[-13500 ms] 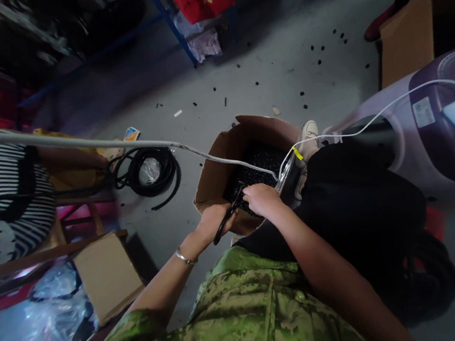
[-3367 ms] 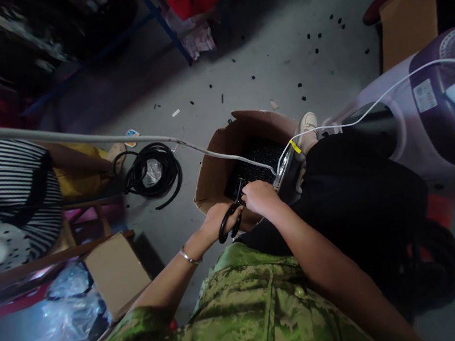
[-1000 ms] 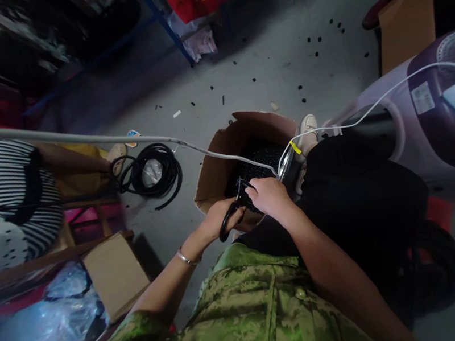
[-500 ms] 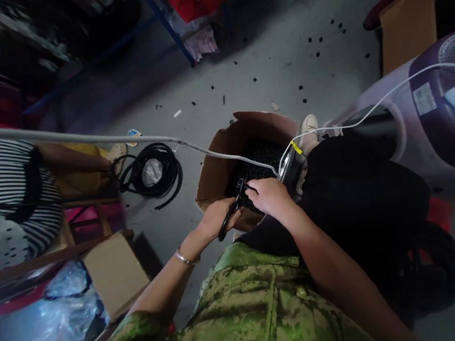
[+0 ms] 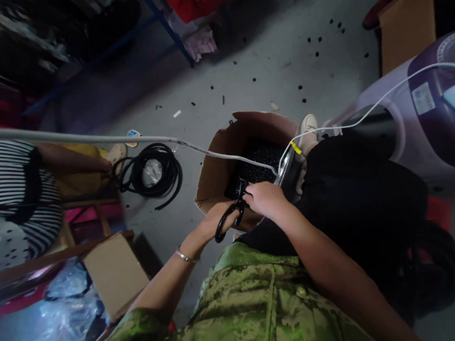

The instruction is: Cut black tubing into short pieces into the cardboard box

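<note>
My left hand (image 5: 217, 219), a silver bracelet at its wrist, is closed around a black looped piece (image 5: 224, 226). One curved loop of it hangs below the fingers; a shinier end points up toward the box. Whether it is a tool or a bent length of tube I cannot tell. Pressed close beside it is my right hand (image 5: 264, 196), fingers pinched at the upper end of the piece; what lies between those fingertips is hidden. Below both hands stands an open cardboard box (image 5: 214, 169) with many small black bits (image 5: 262, 156) inside.
A pale cable (image 5: 225, 155) crosses over the box. Left of it lies a coil of black tubing (image 5: 171, 171) on the floor. Small black pieces (image 5: 301, 87) are scattered beyond. A purple-and-white stool (image 5: 403, 96) stands right. Another person in striped clothing (image 5: 12, 176) sits left.
My left hand has turned slightly, so the black loop shows wider and more open. My right hand has shifted a little left and down. The person at left has moved a hand.
</note>
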`<state>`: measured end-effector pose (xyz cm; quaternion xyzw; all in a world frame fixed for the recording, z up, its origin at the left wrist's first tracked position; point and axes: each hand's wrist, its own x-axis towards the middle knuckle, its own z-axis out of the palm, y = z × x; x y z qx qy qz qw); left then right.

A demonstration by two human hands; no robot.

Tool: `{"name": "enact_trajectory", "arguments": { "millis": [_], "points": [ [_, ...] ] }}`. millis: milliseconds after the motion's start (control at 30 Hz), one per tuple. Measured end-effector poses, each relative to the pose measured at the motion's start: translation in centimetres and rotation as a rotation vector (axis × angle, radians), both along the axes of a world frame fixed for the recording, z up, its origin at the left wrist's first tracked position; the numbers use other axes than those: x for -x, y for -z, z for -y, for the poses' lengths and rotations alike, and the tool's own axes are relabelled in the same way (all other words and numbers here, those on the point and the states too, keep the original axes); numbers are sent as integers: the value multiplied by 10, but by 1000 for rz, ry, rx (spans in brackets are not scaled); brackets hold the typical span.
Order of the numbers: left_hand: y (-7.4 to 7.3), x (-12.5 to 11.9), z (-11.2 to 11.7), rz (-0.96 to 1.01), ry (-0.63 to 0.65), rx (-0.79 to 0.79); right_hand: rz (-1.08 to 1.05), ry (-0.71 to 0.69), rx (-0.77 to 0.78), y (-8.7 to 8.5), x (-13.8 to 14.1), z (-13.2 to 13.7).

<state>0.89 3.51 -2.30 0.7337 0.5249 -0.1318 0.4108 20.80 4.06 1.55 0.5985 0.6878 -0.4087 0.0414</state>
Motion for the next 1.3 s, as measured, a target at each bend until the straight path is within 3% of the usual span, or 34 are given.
{"name": "enact_trajectory", "arguments": {
  "millis": [267, 367, 533, 667, 933, 1100, 1200, 1300],
  "points": [
    [1, -4, 0, 53, -106, 89, 20, -38, 16, -7, 1, -1],
    [4, -3, 5, 169, -239, 187, 29, -48, 30, -9, 1, -2],
    [13, -6, 15, 345, -534, 520, 29, -52, 42, -7, 1, -3],
    [15, -8, 18, 496, -681, 623, 37, -50, 55, -8, 1, -4],
    [23, 3, 17, 426, -668, 530, 30, -74, 46, -5, 2, -3],
    [7, 1, 8, 305, -451, 430, 16, -94, 40, -3, 1, -3],
    [-2, 0, 7, 269, -410, 386, 16, -100, 35, -3, 1, -2],
    [-2, 1, 10, 228, -392, 329, 18, -90, 12, -2, 0, -2]
  ]
}}
